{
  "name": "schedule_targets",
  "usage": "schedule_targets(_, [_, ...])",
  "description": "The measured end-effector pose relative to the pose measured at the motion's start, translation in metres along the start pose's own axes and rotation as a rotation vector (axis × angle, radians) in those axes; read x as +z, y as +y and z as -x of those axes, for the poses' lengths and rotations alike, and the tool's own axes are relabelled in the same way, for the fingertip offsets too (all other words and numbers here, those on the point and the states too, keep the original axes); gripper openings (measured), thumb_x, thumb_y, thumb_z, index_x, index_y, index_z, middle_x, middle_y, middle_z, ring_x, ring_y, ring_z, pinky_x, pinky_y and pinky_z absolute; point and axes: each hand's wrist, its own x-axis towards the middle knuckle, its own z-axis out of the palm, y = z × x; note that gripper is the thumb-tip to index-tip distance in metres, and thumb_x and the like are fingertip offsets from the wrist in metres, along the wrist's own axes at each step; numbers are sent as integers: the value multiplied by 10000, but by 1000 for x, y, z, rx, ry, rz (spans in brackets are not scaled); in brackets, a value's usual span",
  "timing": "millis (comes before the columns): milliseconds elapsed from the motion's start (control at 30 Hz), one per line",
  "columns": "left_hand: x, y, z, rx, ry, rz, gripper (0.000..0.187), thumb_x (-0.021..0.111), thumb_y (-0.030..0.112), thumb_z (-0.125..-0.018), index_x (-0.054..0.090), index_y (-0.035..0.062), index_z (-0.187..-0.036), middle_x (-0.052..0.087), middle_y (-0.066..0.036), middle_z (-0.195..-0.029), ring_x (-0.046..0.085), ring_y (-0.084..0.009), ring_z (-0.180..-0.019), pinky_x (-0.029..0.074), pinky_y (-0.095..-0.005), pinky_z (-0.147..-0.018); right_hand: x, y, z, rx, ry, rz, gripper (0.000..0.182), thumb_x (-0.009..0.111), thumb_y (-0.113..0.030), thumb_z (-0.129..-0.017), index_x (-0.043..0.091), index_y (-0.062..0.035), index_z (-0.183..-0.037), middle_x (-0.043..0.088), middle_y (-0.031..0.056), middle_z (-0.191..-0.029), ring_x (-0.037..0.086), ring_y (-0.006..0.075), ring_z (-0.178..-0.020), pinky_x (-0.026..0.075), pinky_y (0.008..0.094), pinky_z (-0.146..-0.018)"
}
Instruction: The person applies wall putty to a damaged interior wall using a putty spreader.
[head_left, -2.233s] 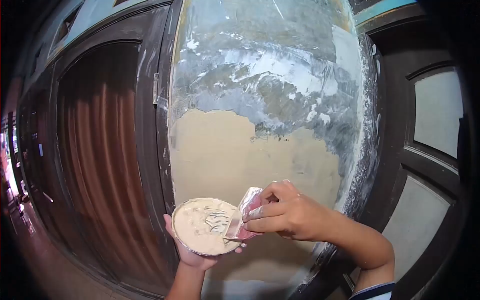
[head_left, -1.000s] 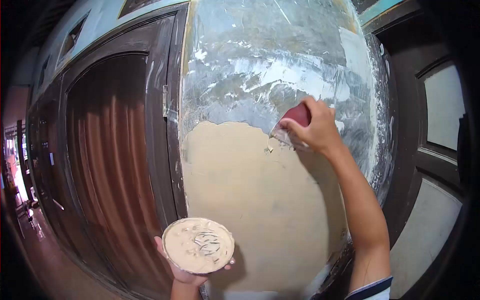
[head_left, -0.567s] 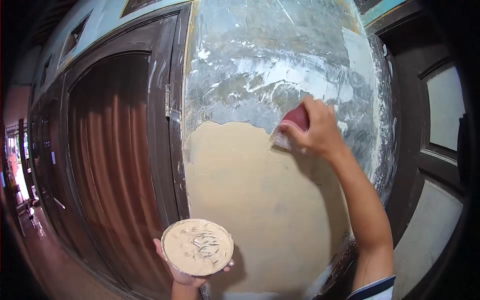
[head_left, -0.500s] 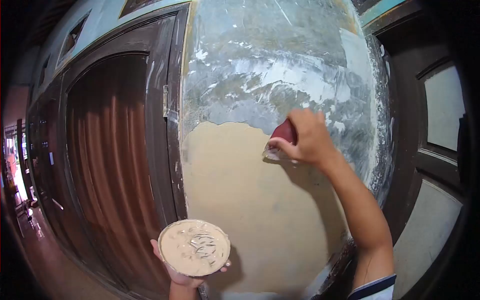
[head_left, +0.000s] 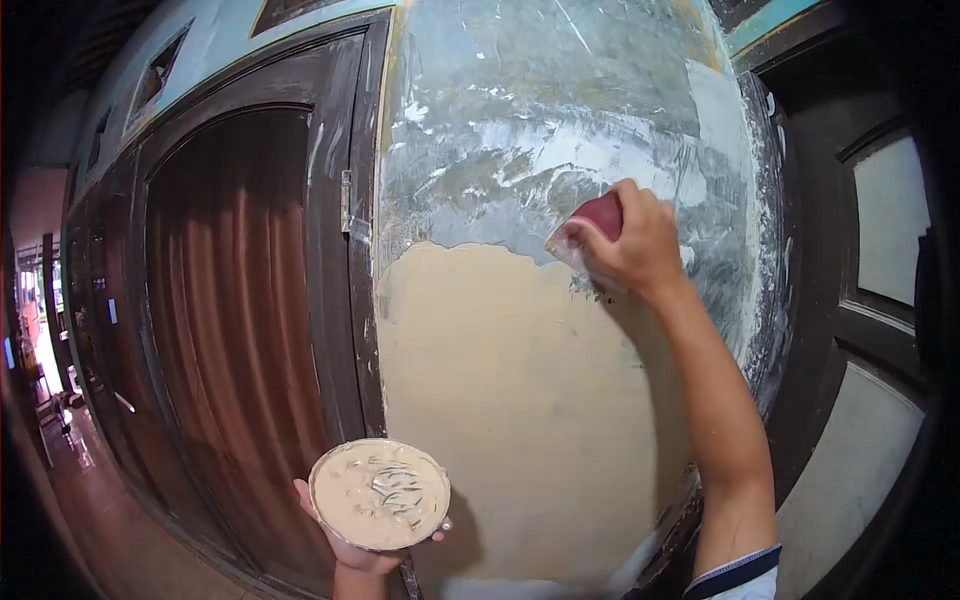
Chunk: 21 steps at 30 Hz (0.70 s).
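Note:
My right hand [head_left: 642, 240] grips a putty knife [head_left: 600, 216] by its dark red handle. Its blade lies against the wall at the upper edge of a smooth beige putty coat [head_left: 510, 390]. Above that edge the wall [head_left: 560, 150] is grey-blue with rough white smears. Low in front of me, my left hand [head_left: 362, 556] is wrapped from below round a round bowl [head_left: 314, 500]. Thick cream-coloured putty [head_left: 350, 495] fills the bowl, with ridged marks on its surface.
A dark wooden door frame [head_left: 362, 270] with a hinge borders the wall on the left, beside brown curtains [head_left: 235, 310] behind a dark door. To the right stands another dark door [head_left: 870, 320] with pale panels. A bright passage [head_left: 45, 340] shows at far left.
My right hand and the putty knife have moved up and slightly right along the wall. The bowl in my left hand stays nearly in place, and the view has shifted slightly.

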Motion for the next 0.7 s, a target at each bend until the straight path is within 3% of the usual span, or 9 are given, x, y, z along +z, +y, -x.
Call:
schedule_targets(100, [2,3,3,13,-13,-22,1261,301,1038,-734,438,60,-1518,571,-367,-1317,652,-566,-841,581,-582,-554,-9,-2,3,27,-54,-125,589,820,-577,-786,602,-59,-963,661,149,-870,629,367,-827,438,461,-763])
schedule_targets(167, [2,3,4,34,10,-5,1266,302,1041,-729,438,61,-1519,567,-375,-1319,653,-567,-843,584,-583,-560,-7,-14,22,-190,-126,-120,579,812,-586,-788,607,-79,-977,648,132,-867,625,351,-824,432,451,-763])
schedule_targets(233, [1,4,6,26,25,26,1271,312,1044,-721,438,62,-1519,560,-384,-1320,654,-567,-846,588,-586,-566,1,-24,36,-263,-156,-87,578,839,-566,-774,608,-78,-980,644,136,-886,615,351,-816,440,452,-775])
schedule_targets(367, [-3,3,4,-1,-75,26,1294,325,1050,-709,431,50,-1523,544,-390,-1345,657,-570,-885,598,-596,-617,4,-5,7,-53,-23,-56,570,832,-548,-798,614,-68,-1015,658,155,-843,635,366,-788,458,472,-758])
schedule_targets(433, [0,2,6,4,-60,28,1294,322,1048,-713,431,43,-1521,542,-394,-1349,661,-570,-879,599,-601,-629,0,5,0,153,113,-159,567,806,-565,-807,602,-71,-996,676,143,-788,660,379,-741,459,482,-728])
schedule_targets(500, [-5,3,9,16,-54,34,1272,323,1040,-725,440,52,-1519,558,-376,-1343,664,-565,-870,598,-605,-621,-6,-3,14,173,79,-217,563,815,-570,-793,611,-81,-983,677,147,-833,660,361,-781,460,468,-739])
schedule_targets(567, [-15,8,12,36,-150,56,1291,325,1047,-713,357,84,-1572,506,-342,-1439,611,-601,-1108,564,-757,-776,-6,-19,38,-138,-82,-95,572,817,-581,-784,612,-80,-966,668,150,-870,649,343,-809,456,456,-743])
schedule_targets(600, [-16,9,12,50,-161,48,1297,323,1051,-707,356,85,-1571,508,-346,-1433,611,-605,-1105,571,-746,-777,2,-25,49,-255,-52,-100,575,802,-589,-797,611,-73,-965,653,147,-888,630,335,-817,447,451,-737])
schedule_targets(700, [2,7,10,55,-192,83,1298,323,1054,-701,364,88,-1567,513,-347,-1423,617,-606,-1082,571,-745,-780,11,-24,36,-149,-72,17,578,795,-590,-807,613,-63,-962,657,152,-869,635,347,-807,448,457,-738])
